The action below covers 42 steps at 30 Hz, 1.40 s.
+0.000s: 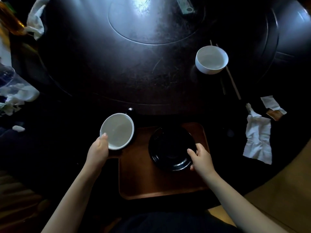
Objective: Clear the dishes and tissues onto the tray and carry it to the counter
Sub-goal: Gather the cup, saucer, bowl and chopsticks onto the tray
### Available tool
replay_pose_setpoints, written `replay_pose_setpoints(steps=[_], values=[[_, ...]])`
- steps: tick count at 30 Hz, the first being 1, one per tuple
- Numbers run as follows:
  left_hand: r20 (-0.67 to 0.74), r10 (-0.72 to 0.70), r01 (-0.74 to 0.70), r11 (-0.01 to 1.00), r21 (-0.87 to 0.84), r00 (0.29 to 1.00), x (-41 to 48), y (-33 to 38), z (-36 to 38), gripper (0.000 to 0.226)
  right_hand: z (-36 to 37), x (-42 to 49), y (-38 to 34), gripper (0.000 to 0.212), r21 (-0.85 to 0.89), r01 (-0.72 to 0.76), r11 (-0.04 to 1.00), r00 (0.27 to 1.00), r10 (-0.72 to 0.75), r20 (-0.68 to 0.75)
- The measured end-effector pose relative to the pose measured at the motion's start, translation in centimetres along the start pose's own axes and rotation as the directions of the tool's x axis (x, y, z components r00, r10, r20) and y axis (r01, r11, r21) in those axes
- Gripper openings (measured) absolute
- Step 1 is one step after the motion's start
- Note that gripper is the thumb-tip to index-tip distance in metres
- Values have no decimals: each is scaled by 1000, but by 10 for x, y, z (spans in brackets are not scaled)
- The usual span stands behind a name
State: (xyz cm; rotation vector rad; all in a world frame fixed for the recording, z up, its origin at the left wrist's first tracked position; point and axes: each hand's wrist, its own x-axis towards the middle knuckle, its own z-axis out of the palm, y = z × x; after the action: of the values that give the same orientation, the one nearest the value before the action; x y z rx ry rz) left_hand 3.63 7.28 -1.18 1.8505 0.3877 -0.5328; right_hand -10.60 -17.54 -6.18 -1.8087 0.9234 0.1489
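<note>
From the head camera I looked down on a dark round desk (84, 73) with a raised turntable in its middle catching a pale glare. A brown wooden tray (159, 185) with rounded corners lay at the near edge, directly in front of me. On its far right part sat a glossy black plate (170, 148), round and shallow, with faint rings of reflected light near its rim.

My right hand (202, 158) was closed on the plate's right edge, thumb on top of the rim and fingers curled beneath. My left hand (99, 150) gripped a plain white bowl (117, 130) by its near rim, thumb pressed inside the lip; the bowl looked empty, smooth and matte, and it was at the tray's far left corner, overlapping its edge. I could not tell whether it was resting on anything.

A second white bowl (211, 59), also empty, stood well apart on the turntable's right side, with a pair of chopsticks (233, 81) running beneath and past it. Right of the tray, a crumpled white tissue (258, 140) lay flat on the desk, and just beyond it some small torn packets (272, 106). More crumpled tissues (36, 19) lay at the far left edge.
</note>
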Motion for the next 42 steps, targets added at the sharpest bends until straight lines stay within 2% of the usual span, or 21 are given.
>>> replay_pose_setpoints(steps=[8, 14, 19, 25, 30, 32, 37, 40, 42], values=[[77, -32, 25, 996, 83, 997, -9, -24, 0, 39, 16, -6, -4, 12, -44, -8, 999, 1000, 9, 20], [90, 1, -11, 993, 119, 996, -10, -27, -1, 37, 43, -8, -28, 13, -31, -63, 998, 963, 69, 259], [104, 48, -64, 984, 164, 993, -11, -22, -2, 30, 55, -3, -42, 21, -113, 4, 994, 943, 34, 331], [188, 96, -153, 937, 315, 978, -7, -21, 1, 28, 50, 7, -53, 19, 13, -134, 991, 863, 110, 492], [258, 137, -237, 880, 412, 956, -4, -14, 14, 31, 47, 16, -51, 15, 48, -177, 983, 865, 132, 485], [292, 147, -260, 877, 403, 945, -3, -6, 16, 23, 46, 18, -51, 16, 52, -186, 981, 874, 141, 464], [342, 179, -338, 801, 494, 923, 8, 8, 15, 12, 44, 20, -52, 18, 57, -185, 981, 875, 138, 464], [355, 174, -378, 650, 659, 919, 14, 14, 11, 21, 40, 20, -55, 16, 67, -241, 968, 847, 177, 501], [342, 196, -391, 571, 722, 919, 16, 21, 9, 31, 32, 20, -59, 12, 80, -308, 948, 800, 213, 562]])
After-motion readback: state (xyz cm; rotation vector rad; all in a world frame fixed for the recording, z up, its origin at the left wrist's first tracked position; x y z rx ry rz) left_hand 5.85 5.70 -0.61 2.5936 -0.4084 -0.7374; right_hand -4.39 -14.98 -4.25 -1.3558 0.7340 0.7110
